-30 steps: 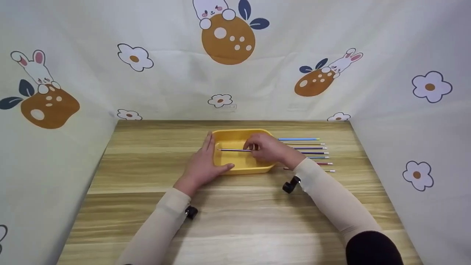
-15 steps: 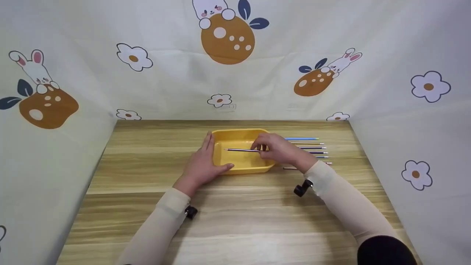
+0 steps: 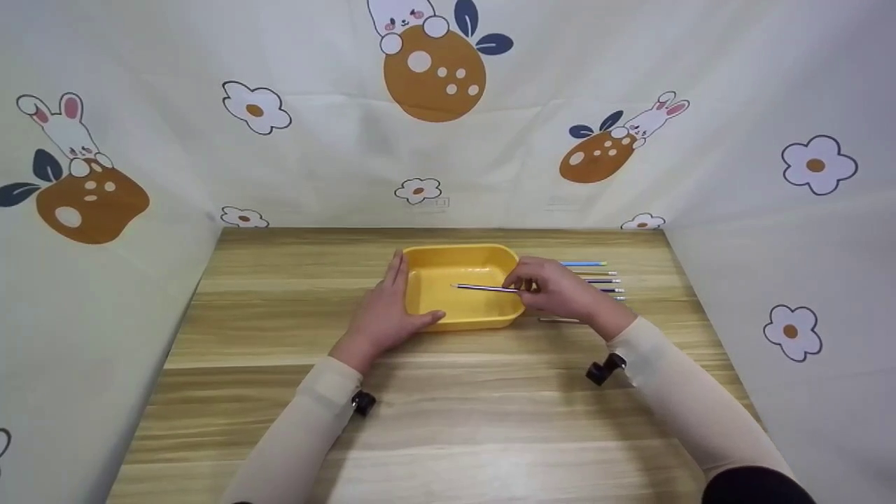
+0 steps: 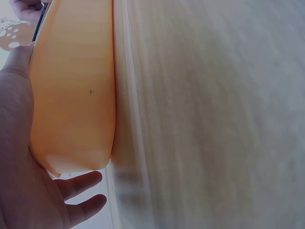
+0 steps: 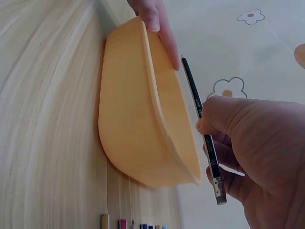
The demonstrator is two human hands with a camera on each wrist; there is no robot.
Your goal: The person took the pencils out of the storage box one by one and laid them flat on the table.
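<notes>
A yellow plastic tray stands upright on the table. My left hand holds its left end, thumb hooked over the near rim and fingers along the end wall; the left wrist view shows two fingers reaching past that wall. Thumb and fingertips of my right hand pinch a dark striped pencil over the tray's right side. Its sharpened tip points left above the tray. In the right wrist view, lettering and a grey eraser show on the pencil, with the eraser end toward my palm.
Several pencils lie in a row on the wooden table right of the tray, such as a blue pencil at the back. My right hand and forearm partly cover them. A patterned fabric wall encloses the table's back and sides.
My right hand has drawn steadily right with the pencil, from over the tray's middle to its right rim, covering more of the row. The left hand and tray have stayed put.
</notes>
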